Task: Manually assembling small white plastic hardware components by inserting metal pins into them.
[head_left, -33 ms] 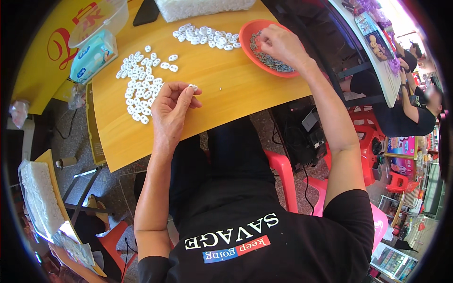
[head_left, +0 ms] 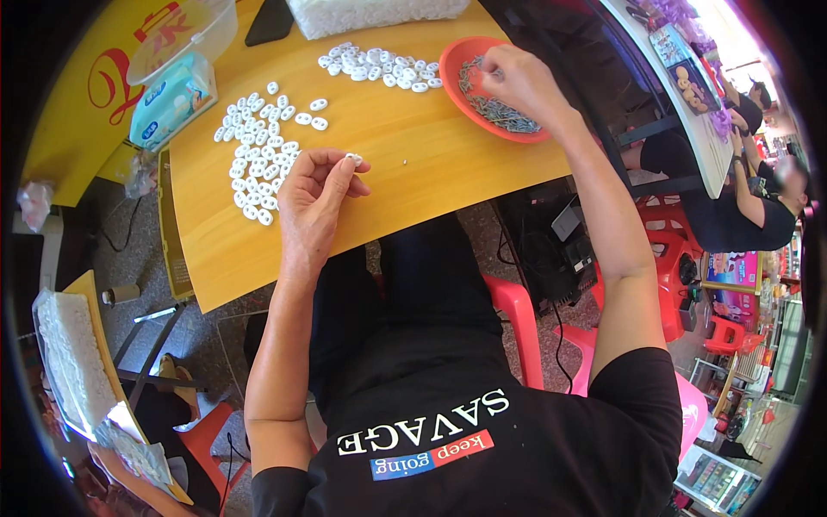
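Note:
My left hand [head_left: 323,185] is closed above the wooden table [head_left: 370,207], pinching a small white plastic piece [head_left: 354,159] between thumb and fingers. Just left of it lies a spread of white oval pieces [head_left: 257,164], many showing two dark holes. My right hand [head_left: 525,82] reaches over an orange bowl [head_left: 454,93] at the table's right end. In that bowl lie many grey metal screws [head_left: 508,117], or similar fasteners. The right fingers are drawn together over them; whatever they may hold is too small to make out.
A second heap of white pieces [head_left: 379,65] lies left of the bowl. Farther back are a large clear bag of white pieces [head_left: 370,15] and a dark phone [head_left: 269,23]. A tissue pack [head_left: 177,99] and a clear tub [head_left: 194,34] stand at left. Another person [head_left: 732,189] sits at right.
The right hand's fingers have shifted slightly over the bowl. The left hand keeps its pinch, and the whole view has moved a touch.

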`<state>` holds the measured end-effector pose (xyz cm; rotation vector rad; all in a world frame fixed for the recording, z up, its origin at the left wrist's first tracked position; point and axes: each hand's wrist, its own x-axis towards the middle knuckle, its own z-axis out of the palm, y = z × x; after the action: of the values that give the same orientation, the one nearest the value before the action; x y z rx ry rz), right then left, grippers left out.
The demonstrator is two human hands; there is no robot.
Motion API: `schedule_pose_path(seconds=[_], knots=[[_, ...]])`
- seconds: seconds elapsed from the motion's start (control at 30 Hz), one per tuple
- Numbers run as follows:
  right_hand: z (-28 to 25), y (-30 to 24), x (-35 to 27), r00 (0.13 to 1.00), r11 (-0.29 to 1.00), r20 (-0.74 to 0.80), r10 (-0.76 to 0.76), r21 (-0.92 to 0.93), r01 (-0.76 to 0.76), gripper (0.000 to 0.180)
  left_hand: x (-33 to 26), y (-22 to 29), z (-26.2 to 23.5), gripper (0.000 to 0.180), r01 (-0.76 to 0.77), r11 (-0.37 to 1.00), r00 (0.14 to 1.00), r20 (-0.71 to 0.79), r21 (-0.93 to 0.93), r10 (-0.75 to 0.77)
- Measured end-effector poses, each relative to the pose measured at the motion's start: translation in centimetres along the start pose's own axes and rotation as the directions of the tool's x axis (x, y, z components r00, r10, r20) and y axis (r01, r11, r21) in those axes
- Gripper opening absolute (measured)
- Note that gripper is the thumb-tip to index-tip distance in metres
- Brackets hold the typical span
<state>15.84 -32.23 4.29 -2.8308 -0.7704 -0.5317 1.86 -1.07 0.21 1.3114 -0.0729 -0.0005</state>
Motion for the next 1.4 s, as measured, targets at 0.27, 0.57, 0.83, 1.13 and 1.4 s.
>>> schedule_pose_path(seconds=[0.27,0.57,0.83,1.13,1.4], knots=[[-1.3,-3.9,-0.7,0.948,0.595,0.105,0.301,0.756,-0.273,0.024,0.2,-0.1,-0.2,0.014,0.003,0.994,1.000,-0.026,-0.108,-0.006],[1.0,-16.2,-2.0,0.952,0.051,0.264,0.157,0.960,-0.275,0.017,-0.1,0.2,-0.4,0.017,0.036,0.994,0.999,-0.028,-0.099,-0.039],[2.2,-17.7,-2.2,0.941,0.002,0.313,0.126,0.949,-0.316,0.017,-0.2,0.2,-0.5,0.019,0.027,0.996,1.000,-0.003,-0.089,-0.027],[2.1,-18.1,-2.3,0.940,0.062,0.305,0.152,0.946,-0.317,0.017,-0.4,0.3,-0.6,0.017,0.032,0.998,1.000,0.002,-0.048,-0.031],[2.5,-18.5,-2.5,0.967,0.280,0.193,0.168,0.931,-0.235,0.013,-0.3,0.1,-0.5,0.017,0.005,1.000,1.000,-0.017,-0.021,-0.005]])
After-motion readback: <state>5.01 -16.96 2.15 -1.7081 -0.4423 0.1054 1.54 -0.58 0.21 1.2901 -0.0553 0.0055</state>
